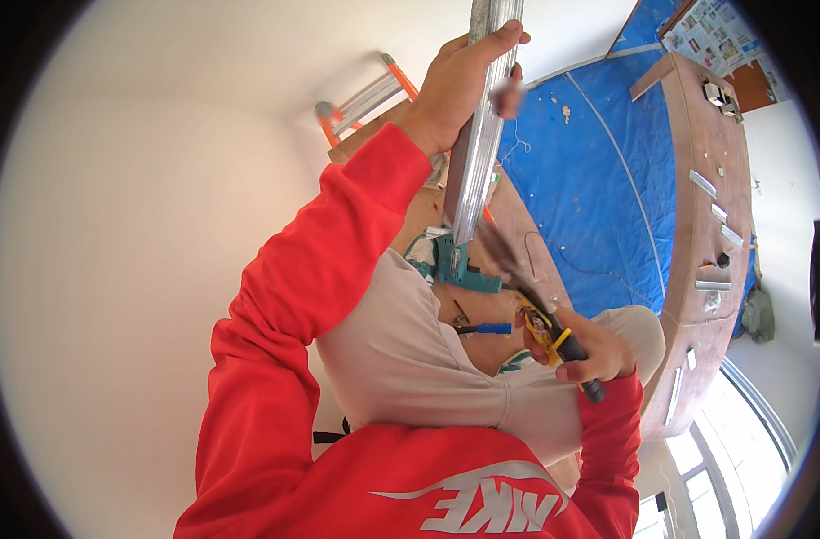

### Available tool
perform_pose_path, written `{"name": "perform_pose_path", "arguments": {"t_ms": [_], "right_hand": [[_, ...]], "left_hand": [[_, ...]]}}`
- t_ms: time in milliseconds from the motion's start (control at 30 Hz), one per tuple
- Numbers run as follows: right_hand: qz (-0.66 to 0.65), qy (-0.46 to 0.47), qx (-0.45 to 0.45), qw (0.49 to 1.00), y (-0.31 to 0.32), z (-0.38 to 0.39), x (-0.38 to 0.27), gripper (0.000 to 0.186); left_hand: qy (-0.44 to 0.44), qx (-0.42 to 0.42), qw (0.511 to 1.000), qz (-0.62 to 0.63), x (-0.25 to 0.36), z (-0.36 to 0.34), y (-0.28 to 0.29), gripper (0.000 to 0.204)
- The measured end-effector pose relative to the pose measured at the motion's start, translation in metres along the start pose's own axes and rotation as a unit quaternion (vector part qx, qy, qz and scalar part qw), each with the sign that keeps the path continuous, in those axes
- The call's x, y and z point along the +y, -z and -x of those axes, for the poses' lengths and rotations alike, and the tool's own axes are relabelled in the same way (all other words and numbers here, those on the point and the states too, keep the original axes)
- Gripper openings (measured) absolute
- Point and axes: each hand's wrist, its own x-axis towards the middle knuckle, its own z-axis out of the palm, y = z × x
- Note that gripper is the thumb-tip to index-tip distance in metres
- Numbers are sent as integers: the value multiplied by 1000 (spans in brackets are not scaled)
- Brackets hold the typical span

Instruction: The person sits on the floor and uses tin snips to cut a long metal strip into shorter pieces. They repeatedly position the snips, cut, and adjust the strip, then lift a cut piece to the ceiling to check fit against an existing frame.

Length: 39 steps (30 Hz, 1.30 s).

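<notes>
My left hand (464,85), in a red sleeve, grips a long silver metal channel (473,189) held nearly upright, its lower end over a teal power drill (464,269). My right hand (594,350) is closed on a black-and-yellow hand tool (549,328), whose dark front end is smeared by motion and angles up toward the channel's lower end; whether they touch I cannot tell. A blue-handled tool (491,329) lies on the wooden board (455,310) between my legs.
An orange ladder (365,94) stands behind the board. A blue sheet (580,180) lies beyond it. At the right, a long wooden surface (697,225) holds several metal offcuts and small items, near a window (724,431). A white wall (140,269) is at the left.
</notes>
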Motion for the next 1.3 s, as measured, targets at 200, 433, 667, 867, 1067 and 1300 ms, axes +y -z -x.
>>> {"name": "perform_pose_path", "arguments": {"t_ms": [200, 433, 667, 867, 1067, 1300], "right_hand": [[127, 164, 139, 968, -30, -8, 8, 80], [316, -143, 118, 930, -29, -14, 3, 89], [246, 217, 275, 904, -39, -7, 2, 85], [406, -40, 285, 867, -32, -33, 18, 76], [369, -56, 289, 882, -25, -22, 26, 70], [220, -68, 330, 915, -9, -16, 12, 72]], "left_hand": [[-38, 58, 996, -60, -8, -7, 3, 47], [-60, 127, 989, -51, 10, -8, 1, 38], [-95, 236, 934, -250, 2, -3, -4, 61], [-104, 303, 906, -276, -9, -15, 1, 67], [-113, 320, 904, -259, -6, -25, 17, 47], [-1, 134, 990, -37, 14, -10, 30, 73]]}}
